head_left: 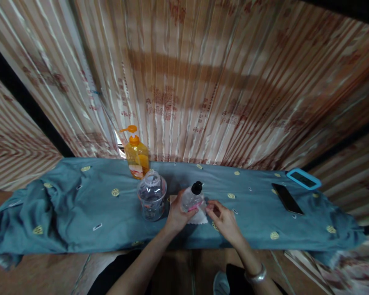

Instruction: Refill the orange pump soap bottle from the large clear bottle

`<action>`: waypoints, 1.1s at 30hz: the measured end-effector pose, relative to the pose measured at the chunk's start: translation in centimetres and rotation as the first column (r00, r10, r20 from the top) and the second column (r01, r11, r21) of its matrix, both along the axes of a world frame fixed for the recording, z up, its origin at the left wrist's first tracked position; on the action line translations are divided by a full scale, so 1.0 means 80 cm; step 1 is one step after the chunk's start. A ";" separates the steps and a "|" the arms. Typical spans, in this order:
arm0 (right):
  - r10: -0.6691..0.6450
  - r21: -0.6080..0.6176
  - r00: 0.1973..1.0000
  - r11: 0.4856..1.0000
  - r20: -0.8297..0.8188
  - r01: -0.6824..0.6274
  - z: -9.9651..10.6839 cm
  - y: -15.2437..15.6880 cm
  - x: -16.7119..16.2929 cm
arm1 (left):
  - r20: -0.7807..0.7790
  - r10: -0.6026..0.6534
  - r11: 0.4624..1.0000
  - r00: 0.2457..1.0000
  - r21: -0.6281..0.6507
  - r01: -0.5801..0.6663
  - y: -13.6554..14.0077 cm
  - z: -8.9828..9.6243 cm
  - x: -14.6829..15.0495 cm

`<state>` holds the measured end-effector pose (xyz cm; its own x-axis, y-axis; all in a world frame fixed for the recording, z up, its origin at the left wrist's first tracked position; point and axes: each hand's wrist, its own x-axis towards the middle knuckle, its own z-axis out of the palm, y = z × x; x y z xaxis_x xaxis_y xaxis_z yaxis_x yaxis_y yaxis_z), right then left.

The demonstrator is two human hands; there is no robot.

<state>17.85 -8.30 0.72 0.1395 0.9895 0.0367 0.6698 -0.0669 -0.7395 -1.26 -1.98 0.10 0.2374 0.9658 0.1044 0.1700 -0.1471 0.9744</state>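
Bottle (189, 201), one: by the cloth (199, 218), near the middle of the surface's (106, 217) front edge. Your left hand (177, 216): fingers clamped round it; grip steadily, lightly. Your right hand (224, 220): whether pinching cloth, cannot tell.

No legible text, characters (205, 110) on the patterned curtain (184, 49) blurred, label (136, 170) on the orange pump bottle (136, 152) unreadable

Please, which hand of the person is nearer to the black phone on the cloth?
The right hand. It is beside the black-capped bottle, on the side toward the black phone. The left hand is farther away, holding the bottle from its other side.
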 end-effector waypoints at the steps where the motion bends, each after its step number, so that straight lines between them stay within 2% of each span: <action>1: -0.002 -0.006 1.000 1.000 0.025 0.002 -0.003 0.000 0.004 | 0.004 -0.002 1.000 1.000 -0.007 0.002 0.000 0.001 0.000; 6: -0.086 -0.003 0.984 0.996 0.157 0.087 -0.019 0.001 0.033 | 0.021 0.009 1.000 1.000 -0.024 -0.008 0.002 0.004 -0.001; 9: -0.092 -0.004 0.979 0.996 0.184 0.094 -0.032 0.006 0.038 | 0.007 0.014 1.000 1.000 -0.021 -0.014 0.003 0.003 -0.001; 15: -0.046 -0.015 0.991 0.999 0.128 0.048 -0.061 0.032 0.002 | 0.044 0.007 1.000 0.999 0.005 -0.007 0.003 -0.001 0.000; 19: -0.064 -0.082 0.997 0.994 0.044 0.068 -0.066 0.045 -0.025 | 0.057 0.015 1.000 0.998 0.002 -0.015 0.003 0.001 -0.002; 23: -0.057 -0.163 0.994 0.986 -0.088 0.042 -0.064 0.050 -0.032 | 0.070 0.044 0.999 0.997 0.008 -0.045 0.006 0.006 -0.008; 26: -0.111 -0.185 0.967 0.980 -0.231 0.068 -0.058 0.051 -0.019 | 0.105 0.057 0.998 0.993 0.019 -0.060 0.010 0.007 -0.014; 30: -0.205 -0.112 0.845 0.979 -0.494 0.171 -0.030 0.044 -0.002 | 0.164 0.069 0.997 0.984 0.020 -0.073 0.013 0.002 -0.018; 33: -0.180 -0.030 0.746 0.977 -0.641 0.211 0.003 0.031 -0.015 | 0.177 0.075 0.997 0.981 0.020 -0.080 0.012 -0.004 -0.017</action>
<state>16.69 -5.86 0.94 0.3358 0.9376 -0.0905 0.0187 -0.1027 -0.9945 -2.63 -0.98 -0.19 0.1376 0.9768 0.1641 0.0080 -0.1668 0.9860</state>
